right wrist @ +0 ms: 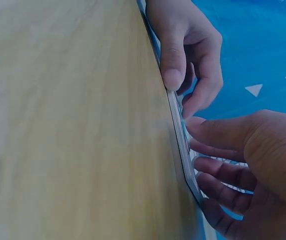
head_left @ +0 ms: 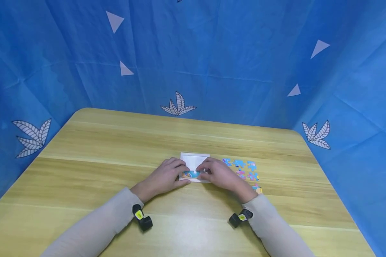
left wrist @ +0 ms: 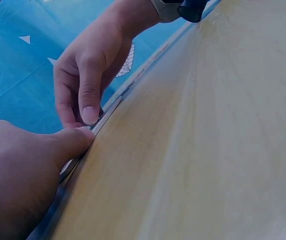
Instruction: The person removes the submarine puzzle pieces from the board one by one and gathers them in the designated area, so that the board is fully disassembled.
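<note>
A white puzzle tray point(head_left: 194, 159) lies flat on the table, with blue and orange puzzle pieces point(head_left: 188, 174) along its near left part. My left hand point(head_left: 166, 175) grips the tray's near left corner, thumb against the near edge and fingers bent over the left side. Over the tray's right part, my right hand point(head_left: 219, 174) pinches a puzzle piece between thumb and forefinger, mostly covered by the fingers. In the right wrist view the thin tray edge point(right wrist: 179, 132) runs between left hand point(right wrist: 188, 52) and right hand point(right wrist: 253, 165).
Several loose puzzle pieces point(head_left: 239, 163) in blue, pink and yellow lie right of the tray, some partly behind the right wrist. The wooden table point(head_left: 122, 142) meets a blue patterned cloth point(head_left: 212, 64) at its far side. Each wrist wears a black camera point(head_left: 144, 223).
</note>
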A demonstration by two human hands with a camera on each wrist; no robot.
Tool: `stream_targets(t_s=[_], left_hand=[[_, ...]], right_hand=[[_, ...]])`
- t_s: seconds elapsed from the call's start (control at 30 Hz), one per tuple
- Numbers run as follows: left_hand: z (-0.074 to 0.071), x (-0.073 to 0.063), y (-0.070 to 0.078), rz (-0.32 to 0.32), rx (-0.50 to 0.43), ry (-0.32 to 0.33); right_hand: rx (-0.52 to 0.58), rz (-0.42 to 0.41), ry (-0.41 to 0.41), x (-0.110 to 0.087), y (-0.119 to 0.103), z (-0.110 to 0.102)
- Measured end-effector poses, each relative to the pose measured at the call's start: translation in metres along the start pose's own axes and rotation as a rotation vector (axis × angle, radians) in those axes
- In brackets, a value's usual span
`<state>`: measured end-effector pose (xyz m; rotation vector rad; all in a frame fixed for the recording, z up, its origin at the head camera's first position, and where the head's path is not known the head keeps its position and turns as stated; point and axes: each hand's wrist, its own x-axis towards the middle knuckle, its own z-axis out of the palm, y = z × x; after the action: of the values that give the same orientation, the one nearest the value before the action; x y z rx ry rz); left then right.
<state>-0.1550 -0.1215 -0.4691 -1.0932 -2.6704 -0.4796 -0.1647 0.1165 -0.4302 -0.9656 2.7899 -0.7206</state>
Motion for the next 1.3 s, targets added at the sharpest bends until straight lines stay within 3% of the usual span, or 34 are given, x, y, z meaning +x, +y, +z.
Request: stream_targets(t_s=[0.23,0.77,1.3], left_hand=[[0.0,0.0,0.001,0.001,0.011,0.004],[0.002,-0.001,0.0,0.021,0.017,0.032],[0.0,-0.001,0.001,0.002,0.011,0.024]], right_hand=[[-0.037,-0.017,0.006,0.002,-0.004,0.0],[-0.048,0.059,-0.037,0.009,-0.013,0.003],[-0.067,0.053,-0.076,0.01,-0.018,-0.002]])
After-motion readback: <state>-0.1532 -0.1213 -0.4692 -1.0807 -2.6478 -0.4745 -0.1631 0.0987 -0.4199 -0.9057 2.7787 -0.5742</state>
